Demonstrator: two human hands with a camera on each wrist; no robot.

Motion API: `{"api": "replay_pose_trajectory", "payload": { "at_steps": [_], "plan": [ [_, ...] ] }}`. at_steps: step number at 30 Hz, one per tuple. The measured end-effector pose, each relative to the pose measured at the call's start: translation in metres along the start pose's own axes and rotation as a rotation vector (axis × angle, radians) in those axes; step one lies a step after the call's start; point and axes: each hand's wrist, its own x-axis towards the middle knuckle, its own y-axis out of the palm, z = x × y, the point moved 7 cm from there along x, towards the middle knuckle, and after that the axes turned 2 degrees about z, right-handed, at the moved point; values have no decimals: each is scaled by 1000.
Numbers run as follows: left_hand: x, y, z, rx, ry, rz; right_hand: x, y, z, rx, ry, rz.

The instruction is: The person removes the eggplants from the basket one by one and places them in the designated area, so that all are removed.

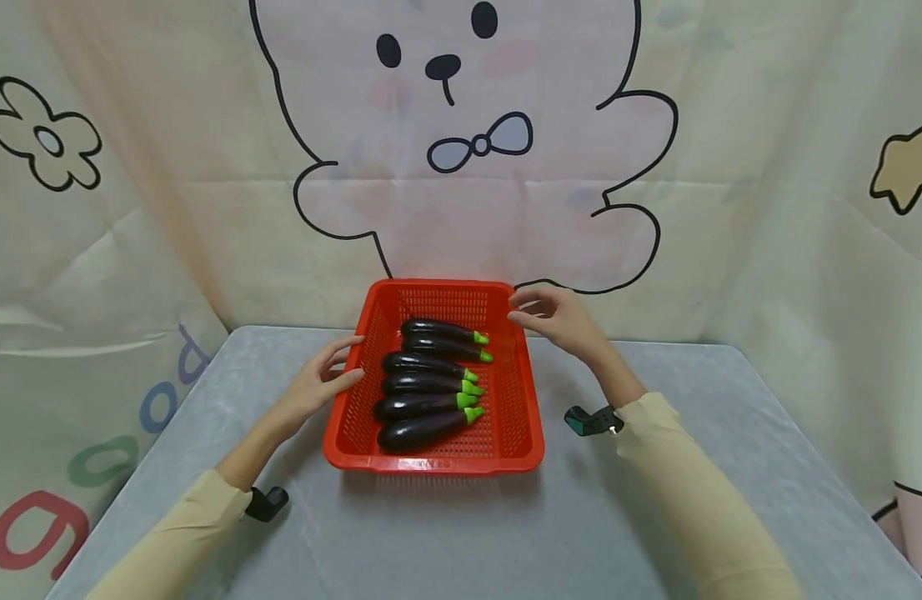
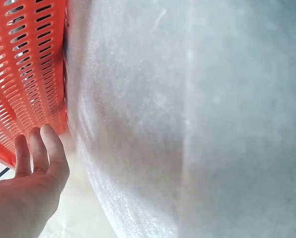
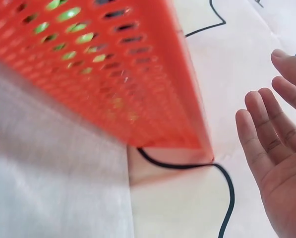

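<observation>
A red plastic basket (image 1: 506,400) with slotted walls stands on the table. Inside it several dark, glossy eggplants (image 1: 423,383) lie side by side in a column, their green stem ends (image 1: 472,388) toward the right. My left hand (image 1: 314,385) is at the basket's left rim, fingertips and thumb right at the edge. From the left wrist, the relaxed fingers (image 2: 41,148) show beside the slotted outer wall (image 2: 29,64). My right hand (image 1: 554,317) is by the far right corner, its fingers loosely bent; the right wrist view shows a gap between it and the rim (image 3: 185,74).
A grey cloth covers the table (image 1: 431,542). Close behind the basket hangs a pale curtain (image 1: 461,217) printed with a bear, and more printed curtain lines both sides. Each wrist wears a small black camera on a strap (image 1: 266,504).
</observation>
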Motion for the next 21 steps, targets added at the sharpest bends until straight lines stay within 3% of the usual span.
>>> {"api": "replay_pose_trajectory", "payload": {
  "at_steps": [13, 21],
  "plan": [
    [-1, 3, 1, -18, -13, 0, 35, 18, 11, -3, -5, 26],
    [0, 2, 2, -13, -11, -7, 52, 32, 22, 82, -19, 30]
  ]
}}
